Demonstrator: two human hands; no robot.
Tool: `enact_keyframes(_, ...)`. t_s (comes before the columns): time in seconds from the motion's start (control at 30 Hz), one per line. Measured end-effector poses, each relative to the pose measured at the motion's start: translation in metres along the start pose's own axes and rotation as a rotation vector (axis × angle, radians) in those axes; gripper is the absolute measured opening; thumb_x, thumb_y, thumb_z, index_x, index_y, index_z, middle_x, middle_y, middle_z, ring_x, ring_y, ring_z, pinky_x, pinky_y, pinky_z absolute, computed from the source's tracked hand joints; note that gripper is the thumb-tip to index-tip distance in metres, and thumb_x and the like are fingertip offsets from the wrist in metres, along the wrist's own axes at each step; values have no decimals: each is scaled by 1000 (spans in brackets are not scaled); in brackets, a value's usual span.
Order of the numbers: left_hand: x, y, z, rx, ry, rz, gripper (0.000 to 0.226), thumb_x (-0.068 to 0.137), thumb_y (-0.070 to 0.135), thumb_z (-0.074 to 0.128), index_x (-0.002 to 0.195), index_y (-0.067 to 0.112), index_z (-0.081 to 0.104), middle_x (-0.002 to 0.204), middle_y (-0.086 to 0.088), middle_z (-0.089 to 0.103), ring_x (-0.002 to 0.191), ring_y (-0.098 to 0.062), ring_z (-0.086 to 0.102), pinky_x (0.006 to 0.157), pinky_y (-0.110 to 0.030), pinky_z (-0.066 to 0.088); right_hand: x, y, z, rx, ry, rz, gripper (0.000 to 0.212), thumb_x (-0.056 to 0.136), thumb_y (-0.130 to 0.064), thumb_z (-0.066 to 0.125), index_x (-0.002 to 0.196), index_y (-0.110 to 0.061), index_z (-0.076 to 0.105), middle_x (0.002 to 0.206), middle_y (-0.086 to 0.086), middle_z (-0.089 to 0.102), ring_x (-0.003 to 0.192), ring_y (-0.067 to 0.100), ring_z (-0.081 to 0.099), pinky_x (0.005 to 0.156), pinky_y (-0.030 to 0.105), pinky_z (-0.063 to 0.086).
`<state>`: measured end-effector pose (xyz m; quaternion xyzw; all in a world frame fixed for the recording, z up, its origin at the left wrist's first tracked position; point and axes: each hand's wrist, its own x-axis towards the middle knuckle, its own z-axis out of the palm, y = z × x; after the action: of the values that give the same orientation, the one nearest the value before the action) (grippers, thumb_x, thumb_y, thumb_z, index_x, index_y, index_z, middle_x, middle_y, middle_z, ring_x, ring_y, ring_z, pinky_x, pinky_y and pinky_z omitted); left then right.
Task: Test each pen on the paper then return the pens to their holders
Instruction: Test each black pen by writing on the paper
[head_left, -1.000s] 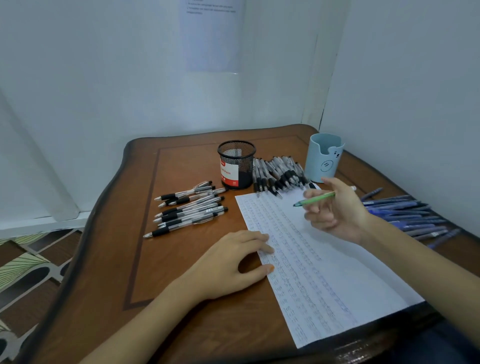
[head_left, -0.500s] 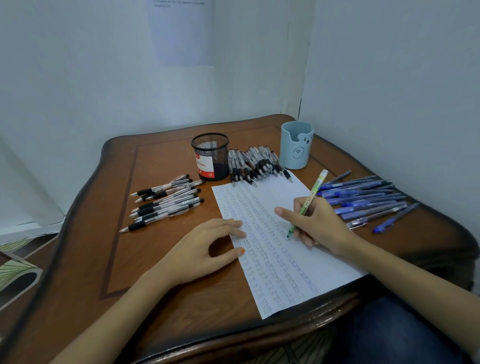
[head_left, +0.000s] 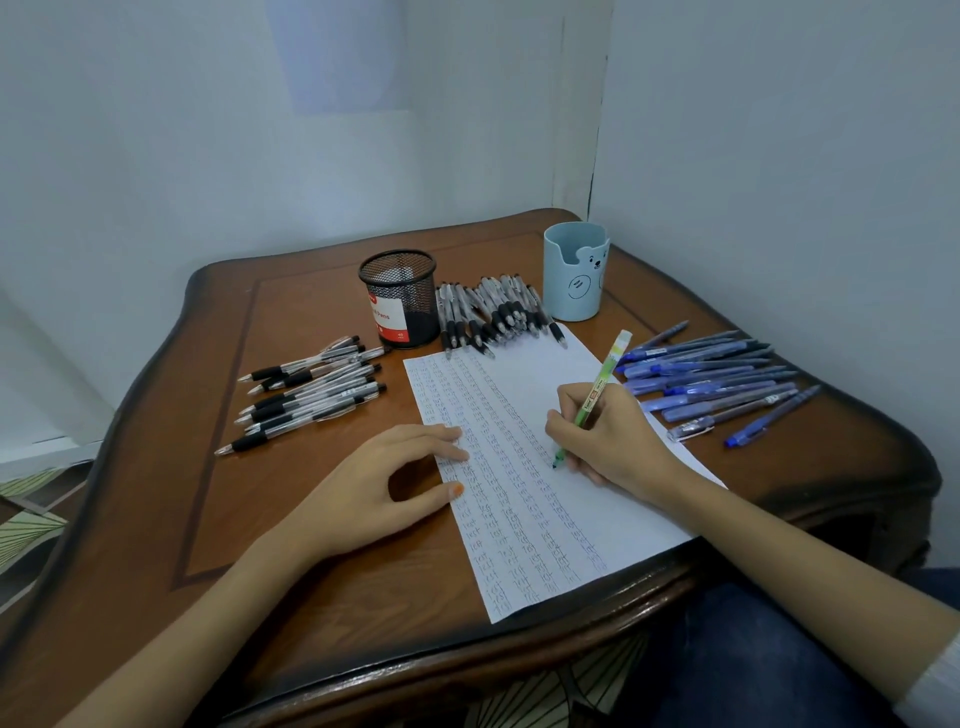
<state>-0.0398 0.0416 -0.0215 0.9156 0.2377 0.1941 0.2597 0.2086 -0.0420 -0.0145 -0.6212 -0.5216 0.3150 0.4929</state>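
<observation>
A white paper covered in columns of small written marks lies on the brown wooden table. My right hand grips a green pen in a writing hold, its tip touching the paper. My left hand rests flat at the paper's left edge, fingertips on the sheet. A black mesh holder and a light blue bear holder stand at the back. Black pens lie in a pile on the left and another between the holders. Blue pens lie to the right.
White walls meet in a corner behind the table, close to its back and right edges. The table's curved front edge lies just under the paper's lower end. A patterned floor shows at the left.
My right hand swung the green pen from pointing left in the air to upright, then brought its tip down onto the paper. My left hand stayed on the sheet's edge.
</observation>
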Motion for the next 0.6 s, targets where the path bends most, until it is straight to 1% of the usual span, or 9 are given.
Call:
enact_keyframes(0.2,0,2,1,-2,9,-8,36,85,52,59,117,36,63,134,20,53,128,2,44,107,-30,39,2,0,0,-4,-38,-7,30,91,-2,57,64,2,45,51,12,40,37,14,51,33,20,29)
enact_keyframes(0.27,0,2,1,-3,14,-14,36,85,52,59,116,36,63,133,20,53,128,1,44,107,-31,39,2,-1,1,-24,-41,-33,32,91,-1,58,62,1,44,51,11,39,39,17,50,35,20,33)
enact_keyframes(0.33,0,3,1,-1,17,-17,36,85,52,59,116,36,63,133,20,53,128,0,45,107,-32,39,2,-2,1,-26,-41,-60,34,90,2,57,59,-3,42,50,8,37,43,22,49,37,16,35)
enact_keyframes(0.47,0,4,1,-1,22,-26,34,85,51,59,116,37,63,133,20,54,128,0,45,107,-33,40,3,-1,1,16,-60,-63,38,87,8,54,56,-7,37,47,1,31,47,26,44,37,15,33)
enact_keyframes(0.53,1,5,2,1,19,-30,34,85,50,60,116,37,63,133,20,54,128,-1,45,107,-34,40,4,-1,0,35,-80,-46,38,86,9,54,56,-7,37,47,2,30,47,26,42,36,16,31)
enact_keyframes(0.6,0,5,2,1,19,-35,34,85,50,59,116,36,63,133,20,54,128,-1,45,107,-34,40,4,0,-1,56,-77,-24,36,87,8,55,58,-6,39,48,6,32,43,24,43,34,18,30)
